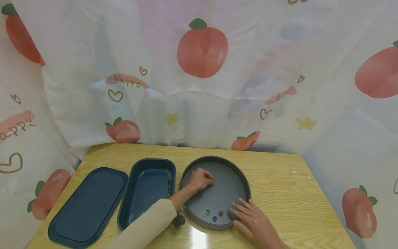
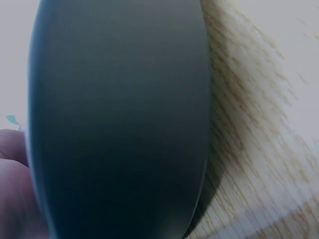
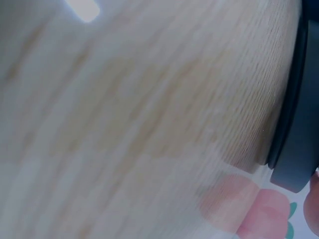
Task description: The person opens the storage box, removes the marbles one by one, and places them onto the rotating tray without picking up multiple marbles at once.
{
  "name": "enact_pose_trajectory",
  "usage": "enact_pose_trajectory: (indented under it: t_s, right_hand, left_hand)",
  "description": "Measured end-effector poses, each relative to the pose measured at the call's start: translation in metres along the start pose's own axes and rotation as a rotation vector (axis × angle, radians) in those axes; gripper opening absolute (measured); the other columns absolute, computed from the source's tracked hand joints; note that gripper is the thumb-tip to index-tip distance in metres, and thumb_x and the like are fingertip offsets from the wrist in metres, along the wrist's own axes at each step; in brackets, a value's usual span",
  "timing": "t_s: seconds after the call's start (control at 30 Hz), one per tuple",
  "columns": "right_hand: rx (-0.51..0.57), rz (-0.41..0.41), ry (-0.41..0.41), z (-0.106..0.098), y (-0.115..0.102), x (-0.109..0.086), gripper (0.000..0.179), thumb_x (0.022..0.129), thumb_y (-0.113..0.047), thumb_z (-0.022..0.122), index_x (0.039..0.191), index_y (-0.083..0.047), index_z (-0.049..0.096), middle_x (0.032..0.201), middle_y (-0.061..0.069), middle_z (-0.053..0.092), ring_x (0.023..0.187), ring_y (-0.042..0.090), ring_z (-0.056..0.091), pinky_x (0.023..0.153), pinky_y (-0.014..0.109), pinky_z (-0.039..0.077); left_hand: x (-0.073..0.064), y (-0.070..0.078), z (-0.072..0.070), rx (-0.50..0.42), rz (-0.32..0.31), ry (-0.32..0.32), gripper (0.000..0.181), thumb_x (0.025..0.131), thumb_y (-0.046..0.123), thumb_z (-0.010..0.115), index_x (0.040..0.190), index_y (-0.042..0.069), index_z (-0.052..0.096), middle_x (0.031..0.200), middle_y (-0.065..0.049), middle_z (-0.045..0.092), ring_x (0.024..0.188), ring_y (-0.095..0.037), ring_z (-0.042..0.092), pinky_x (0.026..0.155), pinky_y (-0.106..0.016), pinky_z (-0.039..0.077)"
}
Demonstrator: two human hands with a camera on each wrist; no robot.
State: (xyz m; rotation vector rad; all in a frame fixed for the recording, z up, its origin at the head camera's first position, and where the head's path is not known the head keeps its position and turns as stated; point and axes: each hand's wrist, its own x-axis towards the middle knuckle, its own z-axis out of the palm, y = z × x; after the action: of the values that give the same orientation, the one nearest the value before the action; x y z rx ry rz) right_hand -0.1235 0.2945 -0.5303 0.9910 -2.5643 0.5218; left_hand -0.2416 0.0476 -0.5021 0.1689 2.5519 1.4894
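My left hand (image 1: 200, 180) reaches into a round dark grey pan (image 1: 245, 173), thumb and fingertips drawn together near its floor. Whether anything is between those fingertips is hidden. In the left wrist view, the pan's outer wall (image 2: 119, 109) fills the middle, with part of the hand (image 2: 17, 194) behind its rim. Spread fingers of my right hand (image 1: 255, 221) rest at the pan's right front rim. Near them on the pan floor lie a green marble (image 1: 207, 212), a blue marble (image 1: 214, 219) and a reddish-brown marble (image 1: 220, 213).
Left of the pan stands a deep blue rectangular tray (image 1: 140, 183), with several dark marbles (image 1: 169, 183) lined along its right side. A flat blue lid (image 1: 88, 204) lies farther left on the wooden table (image 1: 280, 193). A fruit-print curtain (image 1: 205, 114) hangs behind.
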Motion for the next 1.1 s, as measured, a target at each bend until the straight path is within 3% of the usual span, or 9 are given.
enact_pose_trajectory:
  t_s: [0.27,0.5,0.67,0.8,0.93,1.1]
  right_hand:
    - [-0.011,0.011,-0.019,-0.001,0.0,0.001,0.041,0.089,-0.033,0.076,0.126,-0.017,0.072,0.132,-0.001,0.064,0.129,0.027,0.054,0.117,0.024,0.01]
    - [-0.013,0.011,-0.019,0.0,0.0,0.001,0.041,0.088,-0.033,0.076,0.125,-0.017,0.072,0.132,-0.001,0.064,0.128,0.028,0.054,0.117,0.024,0.009]
    - [-0.007,0.008,-0.015,0.001,0.0,0.0,0.041,0.088,-0.032,0.077,0.125,-0.016,0.072,0.132,0.0,0.064,0.128,0.027,0.054,0.117,0.024,0.01]
    - [-0.005,-0.006,-0.004,0.001,0.0,0.0,0.041,0.088,-0.032,0.076,0.125,-0.015,0.072,0.132,0.001,0.064,0.128,0.028,0.054,0.118,0.026,0.01]
    - [-0.007,-0.019,0.011,0.001,0.001,0.0,0.041,0.088,-0.032,0.076,0.126,-0.015,0.072,0.132,0.002,0.064,0.128,0.029,0.054,0.118,0.027,0.012]
    - [-0.002,-0.013,0.009,0.002,0.001,0.0,0.041,0.089,-0.032,0.076,0.126,-0.015,0.071,0.132,0.001,0.064,0.129,0.029,0.053,0.118,0.027,0.011]
  left_hand:
    - [-0.002,0.005,-0.005,-0.023,0.009,0.006,0.004,0.084,0.002,0.077,0.087,0.004,0.078,0.081,0.0,0.07,0.076,-0.014,0.06,0.066,-0.03,0.051]
    - [-0.006,0.019,-0.024,-0.049,0.06,0.007,0.006,0.088,0.006,0.075,0.093,0.004,0.078,0.086,-0.001,0.071,0.081,-0.017,0.063,0.068,-0.033,0.052]
    - [-0.013,0.024,-0.048,-0.092,0.055,-0.025,0.014,0.09,0.011,0.074,0.103,0.005,0.076,0.092,-0.001,0.071,0.086,-0.018,0.065,0.072,-0.034,0.053]
    - [-0.019,0.018,-0.071,-0.114,0.06,-0.035,0.018,0.091,0.012,0.073,0.108,0.004,0.074,0.096,-0.003,0.072,0.089,-0.025,0.067,0.072,-0.035,0.054]
    - [-0.025,0.006,-0.096,-0.14,0.033,-0.003,0.017,0.092,0.009,0.072,0.108,0.002,0.073,0.094,-0.005,0.071,0.086,-0.032,0.068,0.072,-0.038,0.055]
    - [-0.033,-0.013,-0.124,-0.192,-0.037,0.072,0.014,0.093,0.006,0.07,0.105,-0.002,0.071,0.09,-0.007,0.07,0.085,-0.031,0.067,0.079,-0.046,0.055]
